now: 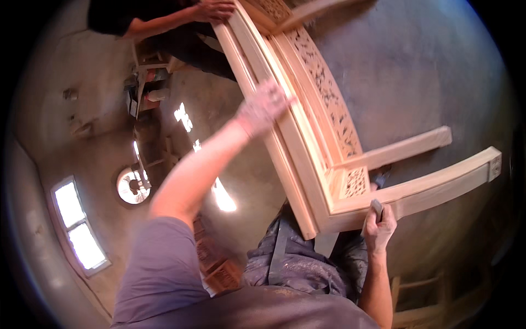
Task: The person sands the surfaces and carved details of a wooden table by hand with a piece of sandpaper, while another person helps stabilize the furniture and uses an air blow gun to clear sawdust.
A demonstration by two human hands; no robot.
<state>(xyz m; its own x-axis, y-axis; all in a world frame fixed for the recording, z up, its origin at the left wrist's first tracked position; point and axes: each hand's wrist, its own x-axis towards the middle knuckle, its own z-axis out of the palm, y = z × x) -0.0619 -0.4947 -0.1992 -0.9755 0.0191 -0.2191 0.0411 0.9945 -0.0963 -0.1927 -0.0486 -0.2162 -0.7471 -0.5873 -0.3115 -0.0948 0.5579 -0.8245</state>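
Observation:
A pale wooden furniture frame (307, 181), with carved openwork panels and projecting legs, lies tilted in front of me. My left hand (262, 108), dusty and slightly blurred, is closed over its long moulded rail, around mid-length. Near the frame's close right corner, my right hand (379, 227) pinches a small grey block (376, 207), which looks like a sanding block. That block is beside the curved leg (444, 178). The fingers' undersides are hidden in both hands. At the rail's far end rests a co-worker's hand (215, 10).
A round white fan-like object (133, 185) stands on the left, with a bright window (81, 226) beyond it. Cluttered wooden shelving (150, 82) is at the upper left. Carved brown wood pieces (223, 274) lie left of my legs. Another wooden frame (419, 299) sits at the lower right.

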